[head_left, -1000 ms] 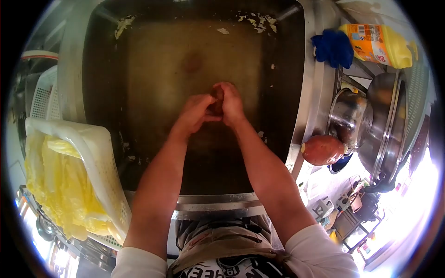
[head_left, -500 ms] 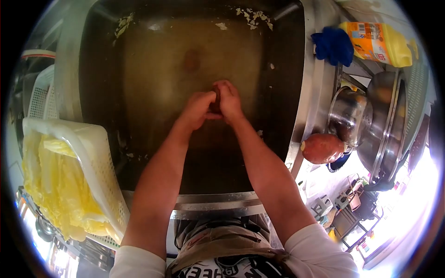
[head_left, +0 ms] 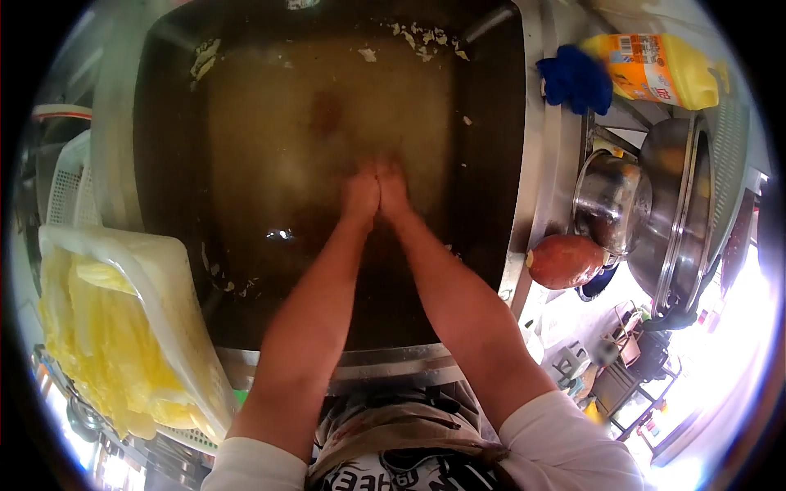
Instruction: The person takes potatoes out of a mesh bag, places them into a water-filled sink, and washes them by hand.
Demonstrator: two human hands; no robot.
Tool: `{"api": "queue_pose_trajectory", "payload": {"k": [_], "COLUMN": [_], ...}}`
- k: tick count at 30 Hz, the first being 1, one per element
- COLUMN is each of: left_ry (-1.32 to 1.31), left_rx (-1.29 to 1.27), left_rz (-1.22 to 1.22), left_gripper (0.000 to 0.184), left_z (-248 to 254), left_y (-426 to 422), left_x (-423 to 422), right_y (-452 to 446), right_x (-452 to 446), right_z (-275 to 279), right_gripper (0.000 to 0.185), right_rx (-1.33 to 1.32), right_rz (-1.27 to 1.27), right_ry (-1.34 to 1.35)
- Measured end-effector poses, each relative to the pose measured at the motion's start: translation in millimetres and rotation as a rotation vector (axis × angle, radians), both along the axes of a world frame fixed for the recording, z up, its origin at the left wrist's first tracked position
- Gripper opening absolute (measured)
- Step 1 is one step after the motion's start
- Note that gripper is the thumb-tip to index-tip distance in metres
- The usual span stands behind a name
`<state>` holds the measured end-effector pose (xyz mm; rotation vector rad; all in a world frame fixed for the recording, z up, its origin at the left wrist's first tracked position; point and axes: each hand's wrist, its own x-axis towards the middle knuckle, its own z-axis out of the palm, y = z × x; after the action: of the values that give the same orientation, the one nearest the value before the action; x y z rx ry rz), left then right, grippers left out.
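My left hand (head_left: 361,193) and my right hand (head_left: 393,186) are side by side, dipped into the murky brownish water of a large metal sink (head_left: 327,357). Their thumbs meet in the middle and the fingers look curled inward, blurred by the water. Whatever lies between them is hidden now; half a second ago a dark reddish-brown lump showed there. Beyond the hands, a dim reddish-brown patch (head_left: 327,113) shows under the water. Pale scraps (head_left: 426,39) float along the sink's far edge.
On the left stands a white plastic basket (head_left: 176,286) of yellow cabbage leaves (head_left: 115,344). Along the right are a reddish sweet potato (head_left: 566,262), a steel pot (head_left: 614,200), a large steel basin (head_left: 667,213), a blue cloth (head_left: 577,79) and a yellow jug (head_left: 655,69).
Both hands have gone down into the water and come closer together. The reddish-brown lump between them is no longer visible. The whole view has shifted slightly.
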<state>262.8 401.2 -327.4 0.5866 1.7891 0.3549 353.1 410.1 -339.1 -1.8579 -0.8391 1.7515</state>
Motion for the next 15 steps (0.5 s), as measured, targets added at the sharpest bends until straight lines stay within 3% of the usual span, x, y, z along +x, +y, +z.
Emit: {"api": "queue_pose_trajectory", "payload": {"k": [3, 4, 5, 6, 7, 8, 9, 11, 13, 15], "left_ry": [-0.292, -0.373, -0.353, -0.330, -0.211, -0.225, -0.237, -0.558, -0.915, -0.882], "left_rx": [0.085, 0.044, 0.112, 0.181, 0.373, 0.326, 0.280, 0.051, 0.213, 0.238], "left_rz": [0.218, 0.328, 0.257, 0.190, -0.052, -0.010, 0.035, 0.321, 0.284, 0.313], "left_gripper": [0.050, 0.051, 0.051, 0.052, 0.051, 0.050, 0.048, 0.046, 0.046, 0.044], "left_z": [-22.0, -11.0, -15.9, -22.4, -63.6, -84.3, -105.8, -130.3, -139.1, -96.7], "left_y": [-7.5, -13.5, -21.2, -29.3, -43.2, -46.5, -49.4, -43.4, -44.4, -15.0], "left_x": [3.7, 6.0, 9.7, 13.5, 18.1, 15.8, 14.0, -5.5, -55.9, -50.3], "right_y": [-17.4, -18.6, -14.4, -4.5, 2.7, 6.2, 3.6, -5.1, -16.9, -12.4], "right_x": [-11.9, -9.8, -6.3, -1.9, 0.5, -0.5, -4.1, -18.4, -30.2, -21.9], "right_z": [-10.3, -19.8, -30.8, -33.1, -35.2, -41.5, -48.2, -30.4, 0.6, 17.0], "right_gripper": [0.044, 0.045, 0.041, 0.037, 0.033, 0.029, 0.026, 0.020, 0.015, 0.017], "right_rx": [0.261, 0.224, 0.133, -0.062, -0.146, -0.185, -0.074, 0.442, 0.860, 0.609], "right_rz": [0.249, 0.235, 0.167, -0.027, -0.113, -0.148, -0.050, 0.152, -0.009, -0.050], "right_ry": [-0.256, -0.320, -0.299, -0.064, 0.051, 0.099, -0.010, -0.462, -0.686, -0.306]}}
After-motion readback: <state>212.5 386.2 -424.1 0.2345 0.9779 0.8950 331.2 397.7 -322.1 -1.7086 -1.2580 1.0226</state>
